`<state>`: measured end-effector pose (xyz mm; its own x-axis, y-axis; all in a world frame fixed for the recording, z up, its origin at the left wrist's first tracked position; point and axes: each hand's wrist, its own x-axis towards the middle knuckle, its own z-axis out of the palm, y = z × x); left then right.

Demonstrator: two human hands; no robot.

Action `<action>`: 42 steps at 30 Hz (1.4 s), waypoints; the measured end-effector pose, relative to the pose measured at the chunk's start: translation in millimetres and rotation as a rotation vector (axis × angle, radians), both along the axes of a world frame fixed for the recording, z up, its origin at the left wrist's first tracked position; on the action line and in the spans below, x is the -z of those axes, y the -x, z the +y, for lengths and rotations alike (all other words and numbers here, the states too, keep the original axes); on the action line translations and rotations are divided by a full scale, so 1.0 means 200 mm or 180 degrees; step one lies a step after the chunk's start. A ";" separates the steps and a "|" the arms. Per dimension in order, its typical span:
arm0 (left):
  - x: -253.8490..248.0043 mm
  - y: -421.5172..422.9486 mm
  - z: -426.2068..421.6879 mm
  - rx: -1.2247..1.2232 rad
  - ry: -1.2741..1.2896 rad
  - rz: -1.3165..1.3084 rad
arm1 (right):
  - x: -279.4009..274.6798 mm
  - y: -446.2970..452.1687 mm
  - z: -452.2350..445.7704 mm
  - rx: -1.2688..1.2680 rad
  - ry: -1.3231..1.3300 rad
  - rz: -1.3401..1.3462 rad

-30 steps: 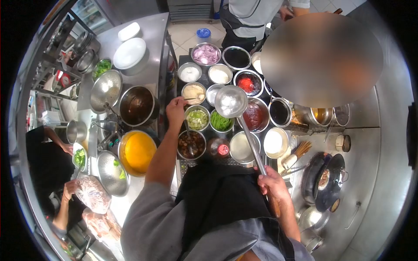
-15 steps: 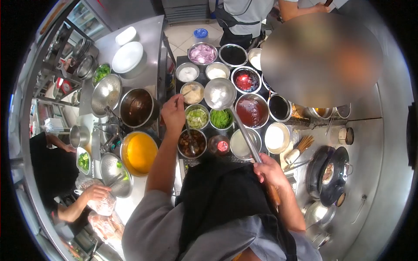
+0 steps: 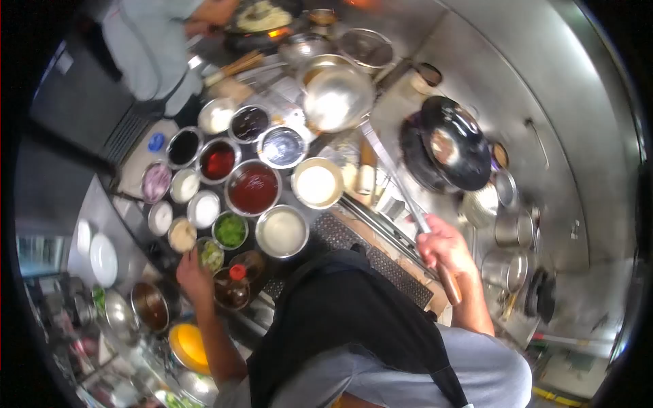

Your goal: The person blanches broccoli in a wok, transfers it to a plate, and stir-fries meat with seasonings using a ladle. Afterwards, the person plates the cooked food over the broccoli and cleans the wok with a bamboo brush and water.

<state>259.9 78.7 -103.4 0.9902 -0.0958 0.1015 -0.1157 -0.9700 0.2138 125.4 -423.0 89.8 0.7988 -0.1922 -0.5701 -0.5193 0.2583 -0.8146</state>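
Note:
My right hand (image 3: 445,248) is closed around the wooden-ended handle of a large metal ladle (image 3: 396,170). The ladle's bowl reaches up and left, above a metal container and the counter. My left hand (image 3: 196,275) is pinched at the near edge of a bowl of pale minced food (image 3: 182,234), on what looks like a thin spoon handle, mostly hidden by the fingers. Close to that hand are a bowl of chopped pale-green vegetable (image 3: 211,257), a bowl of chopped greens (image 3: 230,231) and a red-capped bottle (image 3: 237,272).
Bowls of red sauce (image 3: 253,188), white liquid (image 3: 282,231) and purple slices (image 3: 157,181) fill the counter. A black wok (image 3: 456,143) sits on the right. Another person (image 3: 153,54) works at the far stove. A pot of yellow liquid (image 3: 190,347) stands lower left.
The view has turned right, so the bowls appear further left and more of the stove side shows. The ladle's bowl has swung from above the bowls to above the stove-side counter.

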 end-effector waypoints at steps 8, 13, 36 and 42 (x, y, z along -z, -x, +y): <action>0.43 0.51 -0.12 -0.1163 0.2580 0.0646 | 0.68 0.18 -0.77 0.1775 0.3652 0.0023; 0.55 0.61 -0.45 -0.1121 0.2978 0.0382 | 0.86 0.36 -1.34 0.0760 0.3953 0.0885; -0.07 0.38 -1.09 -0.1620 0.1567 -0.1369 | 0.80 0.47 -1.83 0.1902 -0.1496 -0.0209; -0.60 -0.05 -1.88 0.1228 0.0765 -0.0412 | 0.70 0.56 -1.66 0.1100 0.0959 0.0049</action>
<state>269.6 -297.1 16.4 0.8647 -0.4128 0.2860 -0.4984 -0.7757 0.3871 14.0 -754.2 -49.6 0.6505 -0.6049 -0.4592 -0.4570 0.1712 -0.8728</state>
